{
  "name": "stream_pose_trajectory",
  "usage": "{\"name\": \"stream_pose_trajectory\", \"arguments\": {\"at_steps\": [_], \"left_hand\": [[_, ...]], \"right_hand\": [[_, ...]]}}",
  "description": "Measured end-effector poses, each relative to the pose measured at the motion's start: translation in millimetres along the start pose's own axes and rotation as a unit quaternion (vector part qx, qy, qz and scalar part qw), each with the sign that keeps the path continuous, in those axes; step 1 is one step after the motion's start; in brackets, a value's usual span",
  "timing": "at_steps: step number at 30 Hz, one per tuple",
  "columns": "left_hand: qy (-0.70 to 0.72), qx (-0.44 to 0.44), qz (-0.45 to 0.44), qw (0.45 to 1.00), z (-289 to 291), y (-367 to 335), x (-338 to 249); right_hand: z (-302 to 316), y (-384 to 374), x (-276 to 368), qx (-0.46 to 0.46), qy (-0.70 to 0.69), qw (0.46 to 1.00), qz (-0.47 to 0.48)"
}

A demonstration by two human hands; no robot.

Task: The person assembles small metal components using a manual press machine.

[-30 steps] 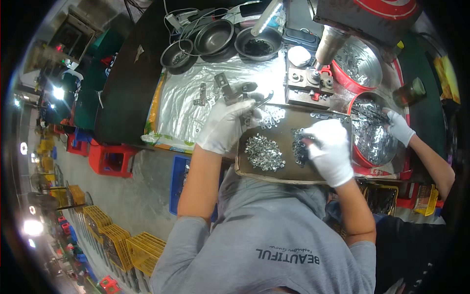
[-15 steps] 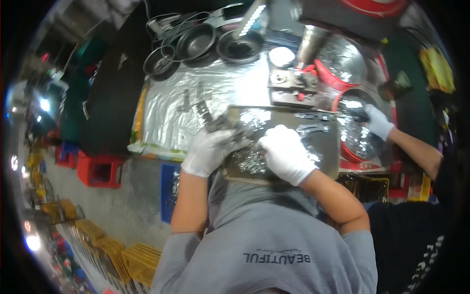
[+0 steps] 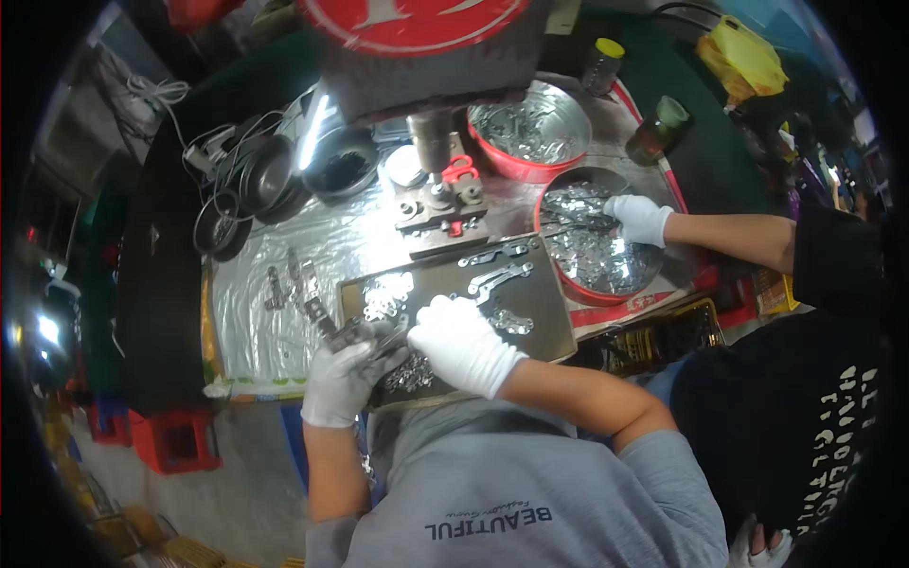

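Note:
My left hand (image 3: pixel 333 383), in a greyish white glove, is closed around a dark metal linkage piece (image 3: pixel 365 336) at the left edge of a shallow tray (image 3: pixel 551 327). My right hand (image 3: pixel 459 346), in a white glove, meets it there with its fingertips pinched together; what they hold is hidden. Small shiny metal parts (image 3: pixel 409 375) lie heaped in the tray below the hands, with a pile of flat silver pieces (image 3: pixel 386 295) above. Longer metal levers (image 3: pixel 500 280) rest toward the tray's right side.
A press (image 3: pixel 431 142) with a metal die block (image 3: pixel 440 222) stands behind the tray. Red-rimmed bowls (image 3: pixel 519 168) of metal parts are at right, where a co-worker's gloved hand (image 3: pixel 639 220) reaches in. Dark bowls (image 3: pixel 270 180) and cables sit at back left. Metal strips (image 3: pixel 275 289) lie on plastic sheeting (image 3: pixel 251 331).
The view has swung right, so the bench appears shifted left and lower, and the press shows more. My hands stay together over the tray. The co-worker's hand remains at the bowl.

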State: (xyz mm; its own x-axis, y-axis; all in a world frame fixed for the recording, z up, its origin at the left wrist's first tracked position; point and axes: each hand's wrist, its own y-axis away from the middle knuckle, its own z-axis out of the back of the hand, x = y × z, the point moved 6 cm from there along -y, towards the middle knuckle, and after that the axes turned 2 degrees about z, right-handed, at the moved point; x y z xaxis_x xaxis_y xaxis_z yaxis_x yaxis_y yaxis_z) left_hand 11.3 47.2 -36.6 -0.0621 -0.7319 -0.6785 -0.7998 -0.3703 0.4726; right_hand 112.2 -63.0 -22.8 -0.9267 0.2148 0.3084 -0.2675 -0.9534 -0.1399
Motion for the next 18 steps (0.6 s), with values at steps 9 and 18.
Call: {"name": "stream_pose_trajectory", "arguments": {"at_steps": [9, 18], "left_hand": [[-0.005, -0.052, -0.027, 0.998, 21.6, 12.0, -9.3], [-0.085, 0.092, -0.007, 0.992, -33.5, 6.8, -9.6]], "right_hand": [[17.3, 1.0, 3.7, -0.106, -0.101, 0.989, 0.0], [44.9, 17.9, -52.6, -0.08, -0.529, 0.8, -0.271]]}}
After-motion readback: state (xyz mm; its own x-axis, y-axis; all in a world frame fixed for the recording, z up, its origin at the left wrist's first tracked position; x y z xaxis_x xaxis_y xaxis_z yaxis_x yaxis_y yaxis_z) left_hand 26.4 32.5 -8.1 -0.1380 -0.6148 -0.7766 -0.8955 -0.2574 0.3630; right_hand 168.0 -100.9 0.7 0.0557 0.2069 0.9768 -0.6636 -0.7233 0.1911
